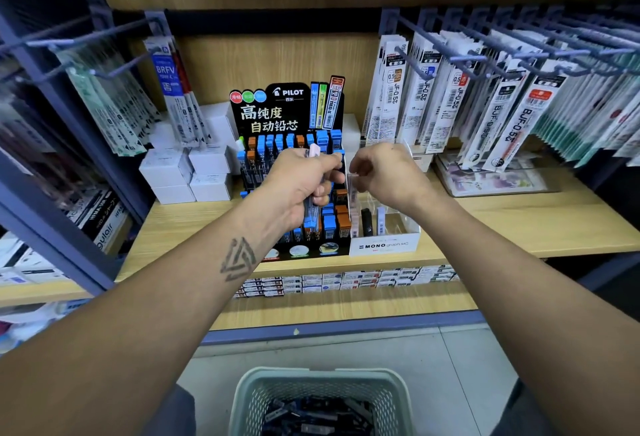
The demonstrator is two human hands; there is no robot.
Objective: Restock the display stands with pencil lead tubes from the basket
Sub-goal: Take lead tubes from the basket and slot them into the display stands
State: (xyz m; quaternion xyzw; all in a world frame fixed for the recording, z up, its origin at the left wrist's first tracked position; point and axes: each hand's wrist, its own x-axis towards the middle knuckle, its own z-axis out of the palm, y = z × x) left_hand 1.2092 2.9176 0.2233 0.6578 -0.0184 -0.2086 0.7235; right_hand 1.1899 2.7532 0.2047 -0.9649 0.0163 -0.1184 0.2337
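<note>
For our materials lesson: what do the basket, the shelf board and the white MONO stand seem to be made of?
Basket: moulded plastic, pale green and matt; its walls are a regular perforated mesh.
Shelf board: wood or wood-look laminate, light and smooth; faint grain shows.
White MONO stand: probably printed card, with flat folded faces.

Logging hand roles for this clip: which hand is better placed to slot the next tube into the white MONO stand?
Right. The right hand already pinches a single clear tube above the MONO stand; the left hand grips a bundle of tubes over the Pilot stand.
</note>
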